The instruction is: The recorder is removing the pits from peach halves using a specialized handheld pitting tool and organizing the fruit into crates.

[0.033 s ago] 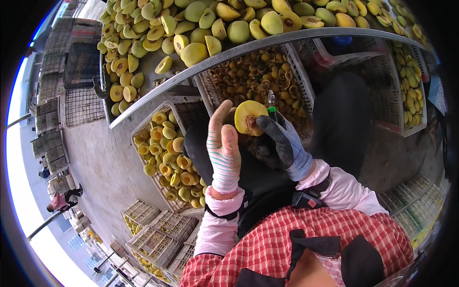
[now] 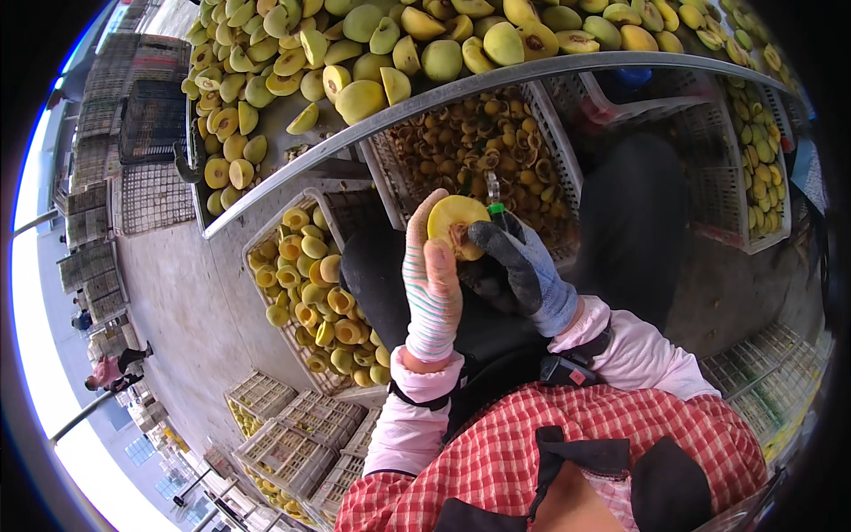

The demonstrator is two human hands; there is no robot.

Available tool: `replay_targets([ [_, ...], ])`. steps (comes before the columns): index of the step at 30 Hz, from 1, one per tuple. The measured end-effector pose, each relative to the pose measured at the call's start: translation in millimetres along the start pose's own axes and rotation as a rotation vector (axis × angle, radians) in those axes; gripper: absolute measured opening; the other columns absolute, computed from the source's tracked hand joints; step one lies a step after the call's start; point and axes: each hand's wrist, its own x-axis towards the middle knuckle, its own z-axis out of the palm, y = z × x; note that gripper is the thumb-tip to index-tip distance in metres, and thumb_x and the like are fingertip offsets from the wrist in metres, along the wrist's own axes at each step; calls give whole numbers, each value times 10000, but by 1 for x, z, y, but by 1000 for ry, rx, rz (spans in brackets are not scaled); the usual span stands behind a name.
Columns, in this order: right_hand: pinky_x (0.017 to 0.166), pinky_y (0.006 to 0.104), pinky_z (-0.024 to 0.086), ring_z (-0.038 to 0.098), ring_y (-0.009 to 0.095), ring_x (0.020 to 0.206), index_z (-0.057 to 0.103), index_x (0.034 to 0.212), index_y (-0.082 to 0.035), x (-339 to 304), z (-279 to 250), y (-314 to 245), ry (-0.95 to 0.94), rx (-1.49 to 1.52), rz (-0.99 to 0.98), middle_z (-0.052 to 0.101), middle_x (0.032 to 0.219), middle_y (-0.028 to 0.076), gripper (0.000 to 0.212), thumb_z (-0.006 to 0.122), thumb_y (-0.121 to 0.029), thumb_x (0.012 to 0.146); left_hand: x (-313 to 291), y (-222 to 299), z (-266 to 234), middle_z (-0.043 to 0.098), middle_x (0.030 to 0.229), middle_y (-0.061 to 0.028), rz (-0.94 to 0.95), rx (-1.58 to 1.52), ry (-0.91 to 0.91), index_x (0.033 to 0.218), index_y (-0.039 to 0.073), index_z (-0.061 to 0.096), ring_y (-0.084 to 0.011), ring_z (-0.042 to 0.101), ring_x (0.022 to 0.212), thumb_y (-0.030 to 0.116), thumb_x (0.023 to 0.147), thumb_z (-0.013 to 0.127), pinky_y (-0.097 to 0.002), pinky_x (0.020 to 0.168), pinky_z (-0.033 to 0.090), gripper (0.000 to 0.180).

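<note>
In front of my lap is a yellow peach half, its cut face and brownish pit hollow showing. My left hand, in a white striped glove, cups its left side, the fingers behind it and the thumb along the near edge. From the right, my right hand, gloved in blue and dark grey, presses its thumb on the cut face. That same hand also grips a small hand tool with a green band and a shiny metal end pointing away from me. Its lower fingers are in shadow.
Peach halves are heaped on a metal-rimmed table ahead. Below its rim, a crate holds brownish scraps. Hollowed halves fill another crate at left. More fruit sits in a crate at right. Stacked crates stand lower left.
My left hand has moved right and closed round the left side of the peach half. The half and the tool in my right hand have shifted slightly left.
</note>
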Motion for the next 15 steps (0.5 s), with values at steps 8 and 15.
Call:
replay_targets([
  [8, 577, 427, 454, 598, 400, 717, 520, 977, -29, -24, -16, 8, -177, -871, -621, 591, 768, 199, 159, 569, -163, 908, -13, -2, 6, 612, 917, -43, -161, -2, 206, 1077, 20, 607, -97, 559, 813, 360, 1012, 350, -228, 745, 455, 432],
  [15, 464, 398, 426, 580, 339, 528, 521, 907, -29, -30, -15, 24, -148, -726, -857, 580, 635, 143, 258, 550, -283, 936, -17, -3, 4, 601, 803, -19, -47, 128, 74, 1036, 15, 625, -59, 502, 678, 292, 992, 420, -195, 643, 414, 347],
])
